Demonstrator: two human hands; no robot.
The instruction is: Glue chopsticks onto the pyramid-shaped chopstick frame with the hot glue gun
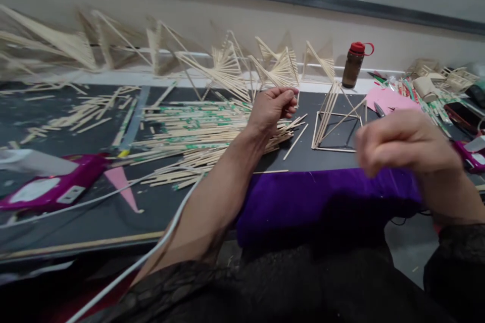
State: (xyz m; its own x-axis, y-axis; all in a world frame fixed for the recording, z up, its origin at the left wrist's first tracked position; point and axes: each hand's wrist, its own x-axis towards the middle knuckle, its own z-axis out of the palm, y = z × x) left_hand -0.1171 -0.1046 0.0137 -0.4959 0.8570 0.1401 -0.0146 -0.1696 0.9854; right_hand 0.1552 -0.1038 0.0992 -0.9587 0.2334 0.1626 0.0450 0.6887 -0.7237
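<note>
My left hand (275,107) is raised over the right end of a pile of wooden sticks (212,128), many with green-printed paper wrappers. Its thumb and fingers are pinched together; whatever may be between them is too small to make out. My right hand (407,141) is curled closed and blurred, in front of a small stick frame (335,149). That frame has a square base with slanting sticks rising from it, and my right hand hides its near right corner. One loose stick (295,142) lies between the pile and the frame.
Finished twisted stick structures (223,68) line the wall. A brown bottle (352,65) with a red cap stands behind the frame. Pink paper (392,99) and a phone (464,117) lie right. A purple device (56,184) with a white cable sits left; purple cloth (295,202) covers the front edge.
</note>
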